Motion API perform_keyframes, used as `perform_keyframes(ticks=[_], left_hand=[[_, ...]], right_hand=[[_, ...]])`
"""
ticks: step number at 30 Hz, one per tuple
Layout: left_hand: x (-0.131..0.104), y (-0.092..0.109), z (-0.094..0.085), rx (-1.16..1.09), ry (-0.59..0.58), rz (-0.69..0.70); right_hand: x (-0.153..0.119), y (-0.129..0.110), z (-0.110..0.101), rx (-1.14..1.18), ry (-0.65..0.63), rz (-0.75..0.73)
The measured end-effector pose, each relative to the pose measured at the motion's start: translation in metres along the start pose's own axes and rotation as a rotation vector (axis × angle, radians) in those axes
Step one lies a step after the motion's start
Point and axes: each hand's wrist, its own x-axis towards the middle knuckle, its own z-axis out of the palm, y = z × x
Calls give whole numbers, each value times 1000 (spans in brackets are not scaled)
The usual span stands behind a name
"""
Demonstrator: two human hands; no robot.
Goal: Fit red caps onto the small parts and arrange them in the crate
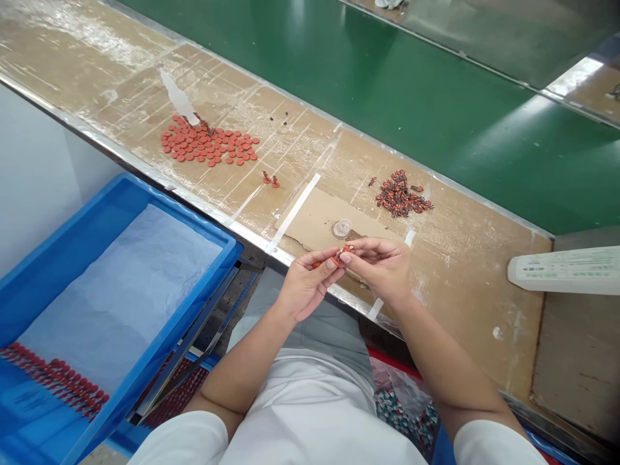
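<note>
My left hand [306, 285] is closed around a small red disc base [334, 261], with more red showing between its fingers. In my right hand [387, 266], thumb and forefinger pinch a tiny red-and-dark figurine [347, 248], held against the disc. The fingers hide much of both pieces. Just beyond my hands, a small clear cup [341, 227] stands on a cardboard sheet [314, 216]. A heap of loose figurines [401, 195] lies farther off to the right. To the left are two figurines on bases [270, 180] and a spread of red discs [208, 145].
A white bottle [179, 97] lies by the discs, and a larger white bottle [564, 270] juts in from the right. A green belt [339, 71] runs behind the table. At lower left, a blue tray [121, 187] holds a white sheet and rows of red-based pieces [58, 374].
</note>
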Motion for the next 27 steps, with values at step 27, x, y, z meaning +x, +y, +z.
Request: perform_keyframes(ticks=[27], left_hand=[[-25, 71, -39, -284, 52, 83]], right_hand=[[177, 5, 94, -1043, -190, -266]])
